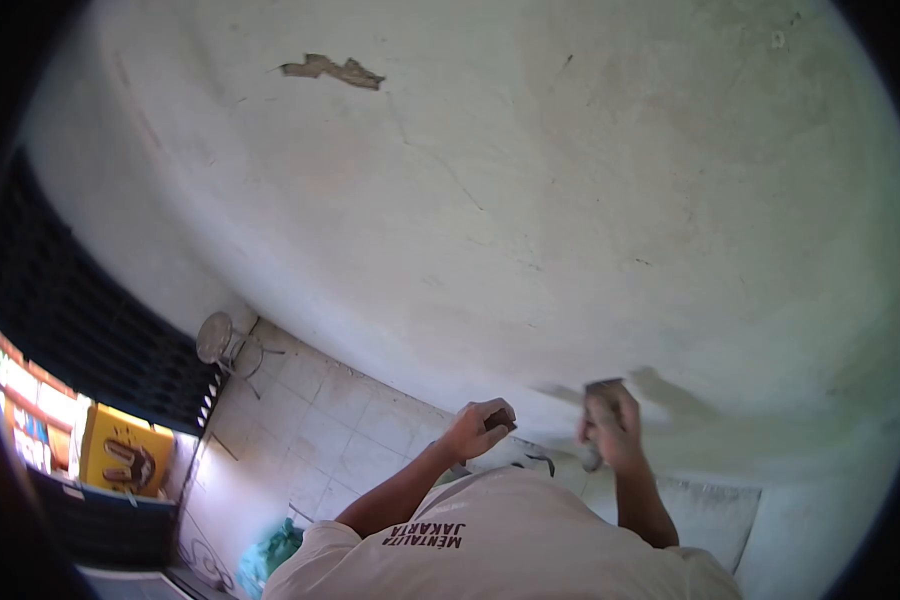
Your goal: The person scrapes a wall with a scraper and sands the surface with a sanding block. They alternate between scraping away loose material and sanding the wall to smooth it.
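Note:
My left hand (478, 432) is in front of my chest, its fingers curled around a small dark brown piece (500, 420) that I cannot identify. Further right, my right hand (615, 430) is closed on a scraper-like tool. The tool's dark flat edge (604, 384) points up toward the pale plastered wall (530, 250), and a greyish end shows below the fingers. Whether the edge touches the wall is unclear. Shadows fall on the wall on both sides of this hand.
High on the wall is a chipped patch (335, 72), with thin cracks below it. A round stool (215, 338) stands at the left on the tiled floor (310, 420). Also at left are a dark slatted panel (90, 300), a yellow box (125, 455) and a green plastic bag (270, 552).

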Demonstrator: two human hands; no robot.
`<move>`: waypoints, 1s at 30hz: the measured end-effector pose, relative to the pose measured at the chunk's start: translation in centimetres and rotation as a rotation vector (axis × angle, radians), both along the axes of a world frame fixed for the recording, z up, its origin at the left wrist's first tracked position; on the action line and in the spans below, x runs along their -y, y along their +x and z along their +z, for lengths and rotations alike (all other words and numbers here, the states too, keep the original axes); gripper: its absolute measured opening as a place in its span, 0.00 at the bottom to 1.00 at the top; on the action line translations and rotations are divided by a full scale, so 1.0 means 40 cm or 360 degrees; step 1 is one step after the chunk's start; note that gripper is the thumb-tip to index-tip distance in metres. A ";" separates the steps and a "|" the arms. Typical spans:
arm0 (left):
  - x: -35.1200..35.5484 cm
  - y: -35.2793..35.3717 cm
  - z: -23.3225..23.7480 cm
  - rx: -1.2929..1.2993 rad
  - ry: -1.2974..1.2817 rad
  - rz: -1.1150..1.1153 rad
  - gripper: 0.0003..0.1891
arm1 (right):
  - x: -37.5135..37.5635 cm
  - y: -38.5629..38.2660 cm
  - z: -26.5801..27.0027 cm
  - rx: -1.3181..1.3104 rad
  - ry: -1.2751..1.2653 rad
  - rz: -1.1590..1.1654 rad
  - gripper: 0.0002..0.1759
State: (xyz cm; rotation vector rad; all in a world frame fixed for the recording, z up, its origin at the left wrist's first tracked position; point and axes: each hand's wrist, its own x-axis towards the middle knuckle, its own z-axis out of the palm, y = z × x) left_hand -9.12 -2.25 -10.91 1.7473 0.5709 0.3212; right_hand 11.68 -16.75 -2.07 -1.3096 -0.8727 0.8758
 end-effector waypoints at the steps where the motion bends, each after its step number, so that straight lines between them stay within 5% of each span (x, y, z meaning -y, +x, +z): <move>1: -0.020 -0.014 0.001 0.0078 -0.0055 -0.0107 0.09 | -0.040 -0.049 0.002 0.0073 0.0018 0.0004 0.09; 7: -0.121 -0.019 0.055 0.0362 -0.0065 -0.0593 0.13 | -0.202 -0.201 0.022 -0.0034 0.0041 -0.0345 0.10; 11: -0.184 -0.004 0.152 -0.0018 0.0109 -0.0768 0.15 | -0.271 -0.235 0.017 0.0036 0.0089 -0.0476 0.10; 19: -0.202 -0.004 0.023 0.0183 -0.0376 -0.0972 0.14 | -0.293 -0.317 -0.018 -0.0101 0.0030 -0.0935 0.13; 30: -0.302 -0.031 0.105 -0.0013 0.0233 -0.1094 0.18 | -0.345 -0.351 -0.036 -0.0424 0.0079 -0.1088 0.16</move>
